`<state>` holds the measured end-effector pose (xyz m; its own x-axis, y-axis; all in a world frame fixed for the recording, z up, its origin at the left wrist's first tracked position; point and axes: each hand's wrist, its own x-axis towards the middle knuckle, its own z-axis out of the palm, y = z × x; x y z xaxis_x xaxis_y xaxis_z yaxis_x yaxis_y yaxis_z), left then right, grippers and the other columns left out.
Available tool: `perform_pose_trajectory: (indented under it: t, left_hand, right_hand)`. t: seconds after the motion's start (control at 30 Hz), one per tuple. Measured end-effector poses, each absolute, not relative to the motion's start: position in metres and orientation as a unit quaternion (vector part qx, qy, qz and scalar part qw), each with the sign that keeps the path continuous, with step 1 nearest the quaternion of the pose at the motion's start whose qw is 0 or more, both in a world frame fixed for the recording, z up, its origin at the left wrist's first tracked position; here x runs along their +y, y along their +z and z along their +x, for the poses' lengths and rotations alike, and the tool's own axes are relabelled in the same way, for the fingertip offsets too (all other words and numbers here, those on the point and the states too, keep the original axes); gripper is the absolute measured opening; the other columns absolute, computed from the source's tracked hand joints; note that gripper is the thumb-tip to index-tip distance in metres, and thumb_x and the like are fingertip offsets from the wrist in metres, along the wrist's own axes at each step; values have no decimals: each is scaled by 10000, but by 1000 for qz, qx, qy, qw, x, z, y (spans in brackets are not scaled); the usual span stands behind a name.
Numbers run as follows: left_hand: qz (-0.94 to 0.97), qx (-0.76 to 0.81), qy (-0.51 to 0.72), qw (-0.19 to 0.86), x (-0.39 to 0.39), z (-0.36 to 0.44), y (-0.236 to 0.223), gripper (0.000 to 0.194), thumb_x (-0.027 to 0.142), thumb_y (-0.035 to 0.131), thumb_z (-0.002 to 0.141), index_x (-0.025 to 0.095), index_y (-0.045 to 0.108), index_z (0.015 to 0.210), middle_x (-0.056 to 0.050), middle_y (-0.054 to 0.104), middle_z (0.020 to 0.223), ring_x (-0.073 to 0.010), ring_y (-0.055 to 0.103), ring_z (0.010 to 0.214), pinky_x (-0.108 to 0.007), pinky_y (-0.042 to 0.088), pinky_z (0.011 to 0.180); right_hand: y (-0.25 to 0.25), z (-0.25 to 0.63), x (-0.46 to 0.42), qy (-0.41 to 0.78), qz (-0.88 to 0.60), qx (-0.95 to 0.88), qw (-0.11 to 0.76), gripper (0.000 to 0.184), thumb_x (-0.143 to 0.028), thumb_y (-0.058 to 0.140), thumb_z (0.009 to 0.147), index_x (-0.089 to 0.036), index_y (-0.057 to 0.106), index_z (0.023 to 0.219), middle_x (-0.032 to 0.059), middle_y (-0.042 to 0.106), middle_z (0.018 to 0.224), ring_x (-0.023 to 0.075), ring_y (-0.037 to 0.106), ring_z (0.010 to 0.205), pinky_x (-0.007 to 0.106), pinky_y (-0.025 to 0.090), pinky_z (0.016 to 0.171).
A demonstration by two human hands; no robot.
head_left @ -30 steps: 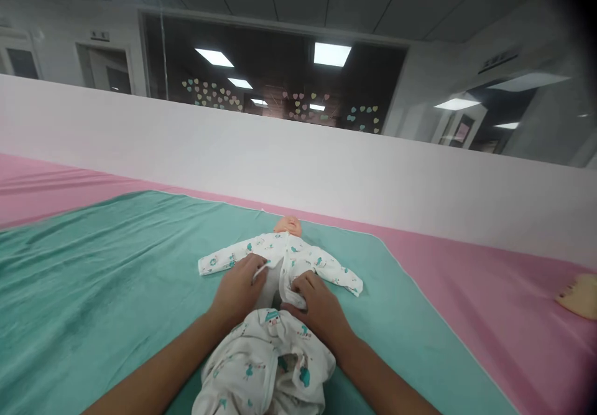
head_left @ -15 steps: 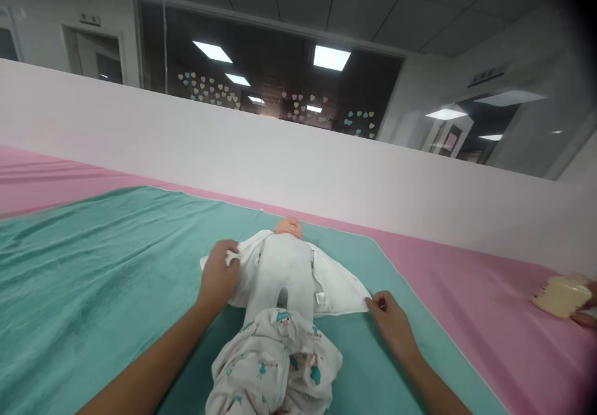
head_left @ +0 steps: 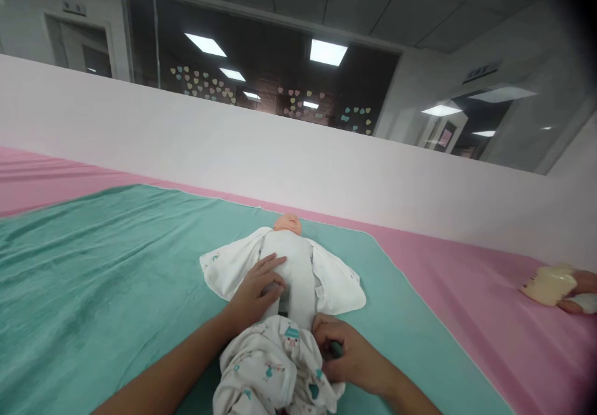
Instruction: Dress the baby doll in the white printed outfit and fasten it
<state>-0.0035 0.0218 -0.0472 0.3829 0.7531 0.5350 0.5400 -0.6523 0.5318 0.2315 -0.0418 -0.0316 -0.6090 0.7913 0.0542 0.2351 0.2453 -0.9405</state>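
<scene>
A baby doll (head_left: 288,224) lies on its back on a teal blanket (head_left: 140,265), head away from me, with a white-covered torso and legs. A white top (head_left: 338,284) is spread out flat to both sides beneath it. White printed baby pants (head_left: 261,365) are bunched around the lower legs, nearest me. My left hand (head_left: 259,290) rests open on the doll's leg and lower torso, fingers spread. At the right edge of the pants, my right hand (head_left: 345,349) has its fingers curled on the bunched fabric; its fingertips are partly hidden.
A pink sheet (head_left: 448,297) lies under the blanket. On it at the far right are a pale yellow, see-through item (head_left: 550,284) and part of another doll-like limb (head_left: 583,281). A low white wall (head_left: 280,160) with glass above runs behind.
Both hands have let go of the white top's side flaps and moved inward. The left now lies on the doll; the right has come to the pants. The flaps lie flat.
</scene>
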Motion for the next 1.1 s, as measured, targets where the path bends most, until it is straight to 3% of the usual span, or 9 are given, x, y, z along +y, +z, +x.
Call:
perform_pose_trajectory:
  t: [0.2,0.3,0.4,0.5,0.67,0.83,0.93,1.0,1.1]
  left_hand:
    - [879,368,296,70,7,2,-32,225,317,430,859,250,640,812,0,482,1322,-223,325,1282,-516,13,1086]
    - [883,352,298,84,1,5,-26,227,301,425,864,261,648,856,-6,496,1309,-195,354,1264,-466,6,1099]
    - [877,355,301,122,-3,7,-24,306,332,382,884,260,653,760,20,527,1275,-189,364,1252,-455,2,1099]
    - [867,359,299,172,-6,9,-20,322,425,477,829,223,603,613,24,528,1262,-212,377,1232,-476,-39,1091]
    - [873,331,262,243,-13,7,-7,274,476,640,682,218,552,649,-9,487,1284,-248,348,1250,-522,-89,1074]
    - [868,340,275,236,-15,9,-8,194,286,647,650,198,491,575,3,536,1200,-243,437,1169,-512,-2,1089]
    - [825,400,335,215,-6,8,-18,139,128,498,661,193,435,556,17,625,877,-165,564,898,-451,221,1052]
    - [791,443,380,182,2,5,-24,151,94,417,666,199,398,560,25,585,696,-135,550,711,-357,410,866]
    - [772,469,410,122,14,-2,-27,163,93,365,709,200,378,587,4,580,754,-134,521,678,-271,416,638]
  right_hand:
    - [-21,224,-32,416,-398,-749,328,179,-164,557,682,-180,400,597,-33,444,696,117,417,672,229,332,619]
    - [-20,216,-7,315,-440,-751,378,115,-173,477,719,-190,423,619,-37,415,634,122,383,618,237,324,575]
    - [-27,207,15,217,-440,-757,431,111,-98,457,635,-200,414,650,-6,502,784,158,464,764,285,389,699]
    - [-42,203,23,188,-433,-749,466,280,-55,432,575,-212,463,805,40,483,1168,209,407,1126,387,337,950]
    - [-60,209,25,214,-429,-781,401,783,-20,396,593,-253,266,1329,9,127,1483,169,102,1359,436,139,1107]
    - [-48,216,32,175,-392,-851,301,832,-68,461,657,-265,164,1409,-8,52,1495,211,44,1368,476,111,1106]
    - [-38,219,36,130,-377,-875,274,723,-158,505,729,-279,241,1391,1,184,1473,227,169,1348,470,185,1091]
    - [-34,221,39,106,-373,-876,285,634,-173,488,758,-288,323,1359,2,299,1433,224,287,1306,453,255,1067]
    - [-32,223,46,98,-380,-865,313,530,-149,451,770,-299,453,1279,-6,456,1335,213,439,1203,425,346,1010]
